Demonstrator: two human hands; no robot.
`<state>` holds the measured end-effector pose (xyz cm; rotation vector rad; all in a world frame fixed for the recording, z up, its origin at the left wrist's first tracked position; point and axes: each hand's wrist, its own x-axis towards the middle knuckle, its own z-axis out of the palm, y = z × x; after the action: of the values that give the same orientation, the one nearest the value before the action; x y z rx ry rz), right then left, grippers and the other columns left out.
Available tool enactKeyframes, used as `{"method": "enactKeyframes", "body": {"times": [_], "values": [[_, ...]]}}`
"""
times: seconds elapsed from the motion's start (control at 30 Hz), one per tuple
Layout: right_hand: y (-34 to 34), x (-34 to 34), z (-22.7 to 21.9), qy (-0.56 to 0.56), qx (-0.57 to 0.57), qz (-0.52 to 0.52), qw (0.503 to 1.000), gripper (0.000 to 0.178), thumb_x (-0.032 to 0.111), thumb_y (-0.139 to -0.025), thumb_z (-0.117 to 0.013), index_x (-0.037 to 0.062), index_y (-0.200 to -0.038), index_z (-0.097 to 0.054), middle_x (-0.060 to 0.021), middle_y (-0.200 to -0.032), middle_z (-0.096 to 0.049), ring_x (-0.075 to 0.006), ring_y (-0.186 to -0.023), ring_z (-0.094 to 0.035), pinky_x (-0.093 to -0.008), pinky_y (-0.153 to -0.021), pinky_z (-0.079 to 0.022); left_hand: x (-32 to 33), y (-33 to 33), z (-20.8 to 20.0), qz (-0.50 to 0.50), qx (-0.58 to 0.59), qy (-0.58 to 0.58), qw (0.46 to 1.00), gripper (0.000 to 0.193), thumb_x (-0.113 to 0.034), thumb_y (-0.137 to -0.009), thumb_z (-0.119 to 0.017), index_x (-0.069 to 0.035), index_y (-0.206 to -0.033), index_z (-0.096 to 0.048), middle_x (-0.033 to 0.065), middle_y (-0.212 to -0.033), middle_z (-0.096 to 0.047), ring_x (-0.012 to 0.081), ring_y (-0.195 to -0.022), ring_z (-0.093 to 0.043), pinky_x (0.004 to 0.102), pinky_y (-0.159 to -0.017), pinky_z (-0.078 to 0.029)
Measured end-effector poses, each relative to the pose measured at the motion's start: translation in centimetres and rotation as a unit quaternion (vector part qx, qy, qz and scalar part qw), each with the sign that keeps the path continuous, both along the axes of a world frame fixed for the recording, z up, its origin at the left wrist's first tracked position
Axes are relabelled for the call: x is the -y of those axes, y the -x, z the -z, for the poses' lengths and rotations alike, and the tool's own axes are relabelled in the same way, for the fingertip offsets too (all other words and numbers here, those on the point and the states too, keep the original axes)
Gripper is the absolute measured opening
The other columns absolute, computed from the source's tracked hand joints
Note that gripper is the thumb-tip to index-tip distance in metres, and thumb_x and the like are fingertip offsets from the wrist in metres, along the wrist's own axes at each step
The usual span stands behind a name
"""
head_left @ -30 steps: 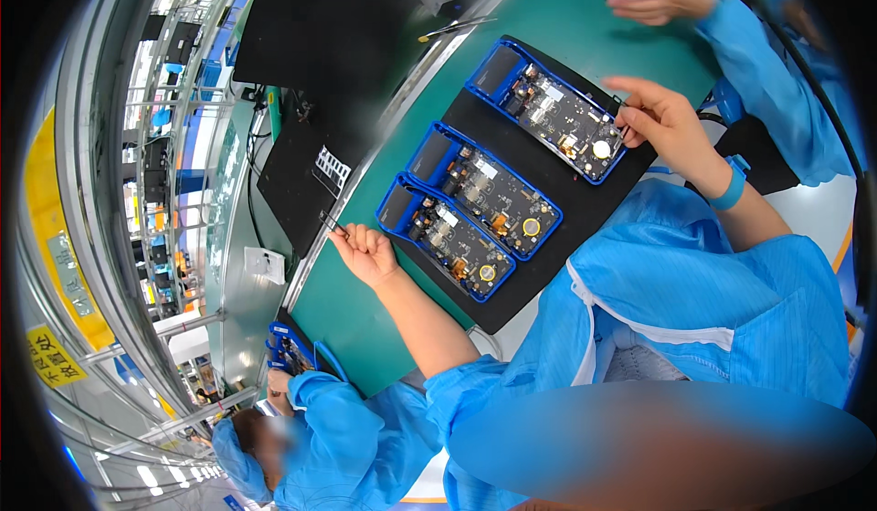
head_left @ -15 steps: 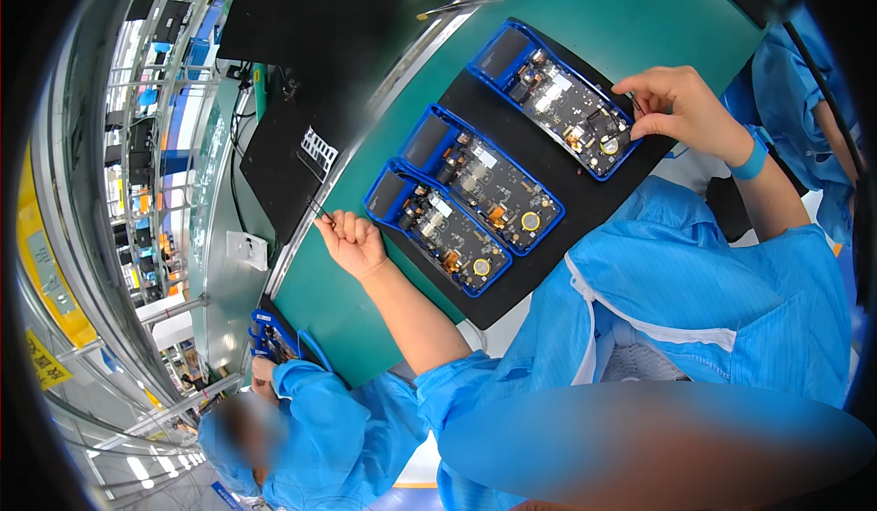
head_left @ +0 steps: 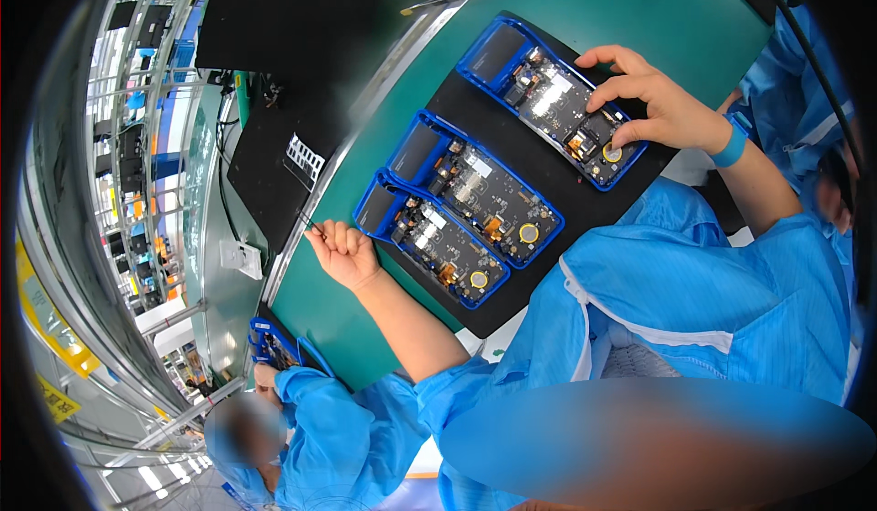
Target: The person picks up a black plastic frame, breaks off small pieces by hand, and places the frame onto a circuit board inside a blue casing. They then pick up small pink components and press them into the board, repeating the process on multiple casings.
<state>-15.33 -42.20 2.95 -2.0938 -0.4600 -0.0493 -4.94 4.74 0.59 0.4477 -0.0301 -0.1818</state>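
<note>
While the left hand (head_left: 346, 253) pinches a thin dark tool (head_left: 311, 224), the right hand (head_left: 653, 105) has its fingers spread over the rightmost blue housing (head_left: 498, 54) — on the black mat (head_left: 512, 141) by the worktop's (head_left: 694, 18) near edge. All three boards (head_left: 554, 100) look seated — none covered yet.

Bare mat (head_left: 518, 143) leaves a lane between middle case (head_left: 482, 189) and right case (head_left: 554, 96), the right hand (head_left: 652, 105) overhanging the latter.

the operator (head_left: 416, 324) wears a blue, finely striped smock (head_left: 681, 260) with white zipper tape (head_left: 660, 328), a grey inner garment (head_left: 632, 361) and a blue right wristband (head_left: 731, 145).
</note>
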Motion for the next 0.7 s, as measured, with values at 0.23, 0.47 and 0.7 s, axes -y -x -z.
{"method": "enactKeyframes", "body": {"times": [0.23,0.47,0.7], "values": [[0.1,-0.3,-0.1,0.036,0.018,0.008,0.999,0.039,0.028,-0.066,-0.078,0.0092,-0.098,-0.065,-0.0134,-0.133,-0.041,-0.0309,-0.124,-0.037,-0.0408,-0.103,-0.03,0.0,0.0,0.0,-0.012,-0.008,-0.024,1.0,0.029,-0.026,-0.098,-0.045,-0.002,-0.085,-0.054,-0.001,-0.063,-0.034,0.0061,-0.047,-0.023,0.0208,-0.038,-0.017],[0.0,-0.8,-1.0,0.092,0.055,0.011,0.994,0.032,0.014,-0.066,-0.077,0.0084,-0.094,-0.063,-0.0116,-0.129,-0.044,-0.0303,-0.12,-0.042,-0.0382,-0.098,-0.037,-0.3,0.1,0.0,-0.024,-0.014,-0.045,0.999,0.027,-0.025,-0.098,-0.046,-0.003,-0.085,-0.053,-0.0007,-0.063,-0.035,0.006,-0.047,-0.023,0.0206,-0.038,-0.017],[0.0,-0.8,-1.7,0.143,0.078,0.011,0.987,0.035,0.015,-0.065,-0.077,0.0077,-0.096,-0.062,-0.0116,-0.128,-0.045,-0.0311,-0.12,-0.042,-0.0411,-0.099,-0.037,0.2,0.0,-0.2,-0.03,-0.015,-0.051,0.998,0.027,-0.025,-0.098,-0.047,-0.002,-0.085,-0.053,-0.0004,-0.064,-0.036,0.006,-0.047,-0.024,0.0206,-0.038,-0.017]]}}
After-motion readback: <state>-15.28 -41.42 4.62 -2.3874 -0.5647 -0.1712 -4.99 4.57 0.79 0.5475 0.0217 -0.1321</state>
